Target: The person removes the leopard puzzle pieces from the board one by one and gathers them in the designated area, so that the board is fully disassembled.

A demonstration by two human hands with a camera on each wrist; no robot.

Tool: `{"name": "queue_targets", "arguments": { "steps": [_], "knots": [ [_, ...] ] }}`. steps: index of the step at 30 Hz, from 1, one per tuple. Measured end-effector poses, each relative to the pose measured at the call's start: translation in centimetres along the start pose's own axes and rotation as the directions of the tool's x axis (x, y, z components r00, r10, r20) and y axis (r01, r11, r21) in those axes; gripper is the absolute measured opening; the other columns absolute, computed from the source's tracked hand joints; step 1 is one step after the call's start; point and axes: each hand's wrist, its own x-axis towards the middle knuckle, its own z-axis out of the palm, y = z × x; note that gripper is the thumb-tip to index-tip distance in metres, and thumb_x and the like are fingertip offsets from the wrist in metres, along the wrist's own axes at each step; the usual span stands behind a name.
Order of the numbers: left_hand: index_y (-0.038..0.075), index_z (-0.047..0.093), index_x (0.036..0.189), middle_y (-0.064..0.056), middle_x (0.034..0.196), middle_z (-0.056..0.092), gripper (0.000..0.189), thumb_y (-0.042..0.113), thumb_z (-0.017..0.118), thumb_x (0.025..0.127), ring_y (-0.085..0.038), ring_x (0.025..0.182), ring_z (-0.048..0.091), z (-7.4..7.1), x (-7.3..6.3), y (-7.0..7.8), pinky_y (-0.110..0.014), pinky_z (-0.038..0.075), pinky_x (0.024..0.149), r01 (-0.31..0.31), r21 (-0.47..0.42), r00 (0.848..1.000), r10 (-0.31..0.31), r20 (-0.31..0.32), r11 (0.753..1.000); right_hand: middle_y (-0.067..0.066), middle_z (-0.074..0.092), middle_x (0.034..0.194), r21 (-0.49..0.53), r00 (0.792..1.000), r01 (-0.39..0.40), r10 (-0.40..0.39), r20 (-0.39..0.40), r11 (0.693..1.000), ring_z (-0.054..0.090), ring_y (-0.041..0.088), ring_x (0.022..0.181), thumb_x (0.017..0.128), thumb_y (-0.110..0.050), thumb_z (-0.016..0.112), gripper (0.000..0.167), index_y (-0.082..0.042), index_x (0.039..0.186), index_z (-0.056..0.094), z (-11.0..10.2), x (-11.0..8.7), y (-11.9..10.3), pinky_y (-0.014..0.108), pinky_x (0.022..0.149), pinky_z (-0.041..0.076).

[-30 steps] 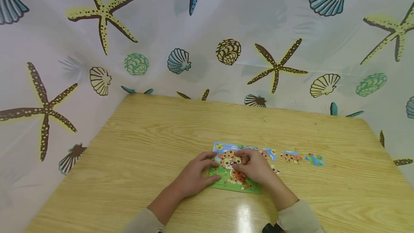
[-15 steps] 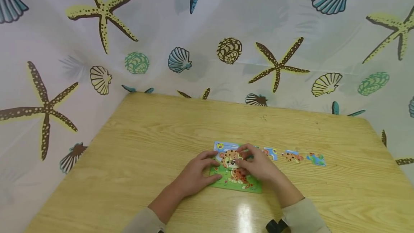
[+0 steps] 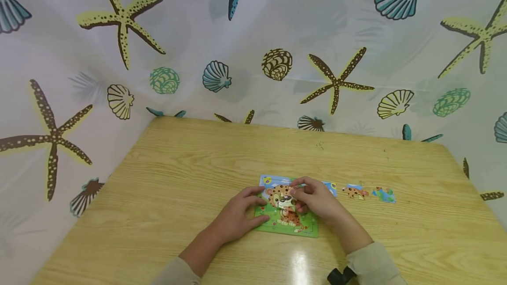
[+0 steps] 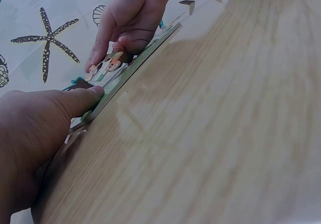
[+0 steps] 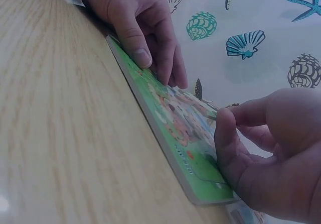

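A jigsaw puzzle board [image 3: 273, 227] with a spotted leopard cub on green grass and blue sky lies flat on the table. My left hand [image 3: 237, 217] rests at its left edge; in the right wrist view the left thumb [image 5: 142, 58] and fingers touch the board's top. My right hand [image 3: 321, 199] is over the board's right half, pinching a puzzle piece [image 4: 106, 67] between thumb and fingers. That piece, which bears part of the cub's face, is tilted over the cub's picture. The right hand hides part of the board's upper right.
Right of the board, loose puzzle pieces lie in a row: a blue one [image 3: 332, 188] partly behind my hand, a spotted one [image 3: 355, 191] and a blue-green one [image 3: 384, 195]. A curtain [image 3: 245, 52] printed with shells and starfish stands around the wooden table [image 3: 190, 157].
My right hand has drawn slightly right and up from the cub's face, and the pinched piece now shows more. My left hand has stayed at the board's left edge.
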Motion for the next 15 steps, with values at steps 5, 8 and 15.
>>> {"name": "queue_targets", "arguments": {
  "steps": [5,8,15],
  "knots": [
    [0.013,0.073,0.110,-0.004,0.148,0.052,0.031,0.029,0.081,0.085,-0.029,0.140,0.048,-0.1,-0.2,-0.1,-0.047,0.039,0.117,0.008,-0.002,1.000,-0.008,0.003,1.000,0.008,0.061,0.096,-0.014,1.000,-0.008,0.009,0.029,1.000,0.058,0.015,0.071,0.102,-0.015,0.057,0.037,-0.005,0.138,0.056,0.0,-0.2,-0.4,0.025,0.065,0.056],
    [0.013,0.073,0.109,-0.003,0.148,0.052,0.031,0.029,0.081,0.084,-0.029,0.140,0.048,-0.1,-0.2,-0.2,-0.047,0.039,0.117,0.014,-0.003,1.000,-0.014,0.002,1.000,0.008,0.061,0.097,-0.019,0.998,-0.005,0.006,0.056,1.000,0.059,0.014,0.074,0.103,-0.015,0.054,0.037,-0.005,0.139,0.056,-0.1,-0.5,-0.8,0.024,0.067,0.056],
    [0.011,0.069,0.121,-0.003,0.146,0.054,0.045,0.027,0.084,0.082,-0.027,0.139,0.049,0.0,0.0,-0.1,-0.046,0.040,0.116,0.020,-0.036,1.000,-0.021,-0.008,0.999,0.013,0.063,0.107,-0.034,0.998,0.021,-0.019,0.060,0.999,0.065,0.015,0.079,0.102,-0.014,0.057,0.035,0.001,0.134,0.058,-1.2,-1.7,-0.9,0.027,0.075,0.061]
  ]
}}
